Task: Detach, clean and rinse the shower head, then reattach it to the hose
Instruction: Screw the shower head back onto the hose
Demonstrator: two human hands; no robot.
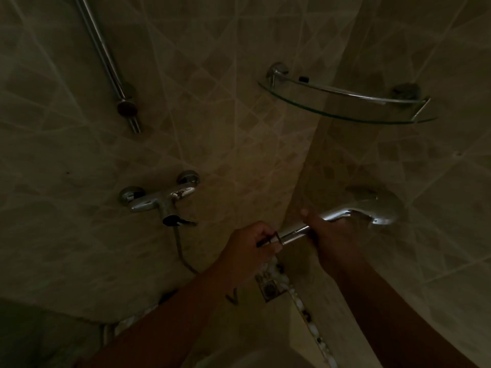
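Forearms reach in from the bottom edge toward a chrome shower head (372, 209) held level in the corner of the stall. At the handle's lower end, the left hand (249, 245) has its fingers curled round the hose nut (268, 241), thumb and fingertips pinching the fitting where it meets the handle. The right hand (332, 235) wraps the handle just beyond it, thumb on top, fingers clenched underneath, so the two hands sit just beside each other on the one piece. The spray face points away toward the tiled wall, and I cannot tell whether it is wet or soiled in this dim light.

From the left fist the hose (183, 256) drops and loops back up to the mixer tap (159, 200) on the wall. Above that hangs the riser rail (106, 54), with nothing clipped to the part in view; a glass corner shelf (345, 102) sits higher on the right, and a floor drain (269, 289) lies below the hands.

Nut and handle look joined or nearly so, and whether the thread is engaged cannot be made out. The grip suits turning the nut, but loosening and tightening look alike here, so this could be the opening detachment or the closing reattachment.
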